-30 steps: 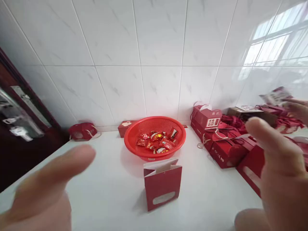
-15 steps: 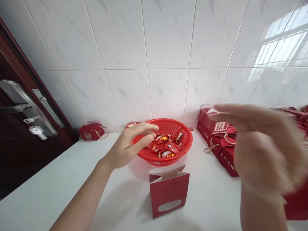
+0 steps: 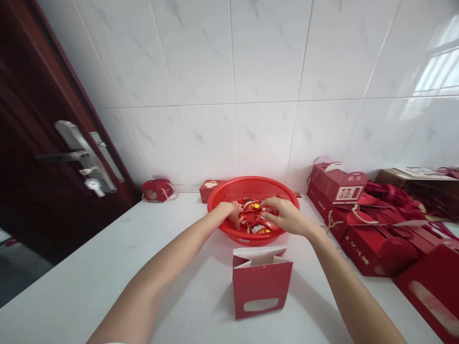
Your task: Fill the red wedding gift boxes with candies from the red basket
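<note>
Both hands reach into a red plastic basket (image 3: 251,183) that holds several red-wrapped candies (image 3: 252,218). My left hand (image 3: 231,212) is at the basket's left side among the candies, its fingertips hidden. On the right side, my right hand (image 3: 281,215) has its thumb and fingers curved apart over the wrappers, touching or nearly touching a candy. A red paper box (image 3: 261,286) stands upright in front of the basket, its white-lined top open and a pale oval on its front.
A small red box (image 3: 157,190) with a cord handle stands at the back left, and another box (image 3: 210,190) behind the basket. Red gift boxes (image 3: 333,184) and dark red fabric (image 3: 401,203) crowd the right. A door handle (image 3: 84,155) is at the left.
My left hand has moved right and down into the basket. My right hand has come from the far right to the candies. The view has shifted, showing more of the door and the right-hand boxes.
</note>
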### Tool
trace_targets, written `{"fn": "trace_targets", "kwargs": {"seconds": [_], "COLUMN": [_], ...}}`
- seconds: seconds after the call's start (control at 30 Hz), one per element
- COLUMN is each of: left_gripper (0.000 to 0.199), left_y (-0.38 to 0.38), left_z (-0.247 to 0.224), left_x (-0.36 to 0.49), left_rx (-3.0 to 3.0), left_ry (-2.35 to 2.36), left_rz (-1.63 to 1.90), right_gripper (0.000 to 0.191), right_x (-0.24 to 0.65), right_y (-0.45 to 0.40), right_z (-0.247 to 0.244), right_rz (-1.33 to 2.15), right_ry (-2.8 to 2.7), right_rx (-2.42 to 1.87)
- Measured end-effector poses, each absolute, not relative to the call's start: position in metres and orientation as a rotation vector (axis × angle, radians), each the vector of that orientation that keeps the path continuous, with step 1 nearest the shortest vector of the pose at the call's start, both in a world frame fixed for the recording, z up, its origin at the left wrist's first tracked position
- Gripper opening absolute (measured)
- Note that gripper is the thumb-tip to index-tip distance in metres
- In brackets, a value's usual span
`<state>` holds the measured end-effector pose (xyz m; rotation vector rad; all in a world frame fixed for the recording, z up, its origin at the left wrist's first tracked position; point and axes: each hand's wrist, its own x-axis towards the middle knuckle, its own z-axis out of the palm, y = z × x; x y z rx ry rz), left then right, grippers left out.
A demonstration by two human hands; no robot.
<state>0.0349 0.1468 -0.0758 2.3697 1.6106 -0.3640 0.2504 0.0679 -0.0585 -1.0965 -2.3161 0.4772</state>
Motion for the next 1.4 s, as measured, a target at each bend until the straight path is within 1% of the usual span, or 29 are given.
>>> {"fn": "trace_targets", "kwargs": {"seconds": [0.07, 0.13, 0.27, 0.37, 0.47, 0.5, 0.63, 0.7, 0.8, 0.87, 0.93, 0.97, 1.0, 1.07, 1.1, 1.13, 1.17, 1.23, 1.33, 1.4], "left_gripper": [0.052, 0.044, 0.027, 0.018, 0.007, 0.006, 0.019, 0.023, 0.036, 0.038, 0.032, 0.033, 0.04, 0.06, 0.066, 0.068, 0.066, 0.054, 0.03, 0.013], "left_y": [0.147, 0.146, 0.145, 0.146, 0.147, 0.146, 0.142, 0.141, 0.14, 0.136, 0.131, 0.128, 0.125, 0.121, 0.121, 0.121, 0.122, 0.126, 0.131, 0.133], "left_z": [-0.078, -0.078, -0.076, -0.074, -0.071, -0.071, -0.07, -0.07, -0.072, -0.074, -0.076, -0.078, -0.08, -0.084, -0.086, -0.088, -0.089, -0.092, -0.093, -0.093], "left_x": [0.04, 0.041, 0.037, 0.032, 0.029, 0.029, 0.031, 0.031, 0.031, 0.033, 0.036, 0.039, 0.041, 0.045, 0.047, 0.049, 0.049, 0.05, 0.048, 0.047], "left_rx": [2.339, 2.315, 2.31, 2.33, 2.367, 2.374, 2.369, 2.374, 2.408, 2.44, 2.482, 2.509, 2.537, 2.601, 2.633, 2.657, 2.672, 2.677, 2.642, 2.62], "left_ry": [1.665, 1.682, 1.614, 1.563, 1.52, 1.508, 1.453, 1.417, 1.351, 1.291, 1.206, 1.17, 1.151, 1.176, 1.209, 1.242, 1.263, 1.264, 1.189, 1.138], "left_rz": [-0.432, -0.466, -0.4, -0.244, 0.026, 0.123, 0.408, 0.467, 0.456, 0.38, 0.223, 0.122, 0.019, -0.155, -0.215, -0.25, -0.279, -0.305, -0.23, -0.166], "right_gripper": [0.025, 0.024, 0.022, 0.025, 0.027, 0.028, 0.037, 0.038, 0.034, 0.03, 0.031, 0.032, 0.032, 0.032, 0.031, 0.03, 0.029, 0.027, 0.025, 0.027], "right_x": [0.25, 0.25, 0.246, 0.244, 0.242, 0.241, 0.237, 0.236, 0.236, 0.236, 0.236, 0.236, 0.236, 0.236, 0.235, 0.235, 0.234, 0.234, 0.234, 0.235], "right_y": [0.076, 0.082, 0.091, 0.094, 0.096, 0.095, 0.093, 0.091, 0.091, 0.091, 0.091, 0.091, 0.091, 0.091, 0.091, 0.091, 0.091, 0.091, 0.092, 0.093], "right_z": [-0.066, -0.074, -0.084, -0.088, -0.089, -0.088, -0.082, -0.079, -0.077, -0.077, -0.078, -0.078, -0.078, -0.078, -0.078, -0.077, -0.077, -0.077, -0.078, -0.079], "right_rz": [0.529, 0.608, 0.69, 0.686, 0.696, 0.697, 0.742, 0.781, 0.828, 0.859, 0.882, 0.89, 0.899, 0.904, 0.9, 0.894, 0.887, 0.879, 0.889, 0.895], "right_ry": [-2.305, -2.297, -2.265, -2.19, -2.073, -2.026, -1.872, -1.841, -1.828, -1.824, -1.822, -1.822, -1.824, -1.833, -1.837, -1.84, -1.843, -1.848, -1.858, -1.855], "right_rx": [-1.125, -1.138, -1.162, -1.186, -1.273, -1.31, -1.426, -1.449, -1.444, -1.43, -1.424, -1.424, -1.423, -1.424, -1.424, -1.425, -1.427, -1.432, -1.433, -1.431]}}
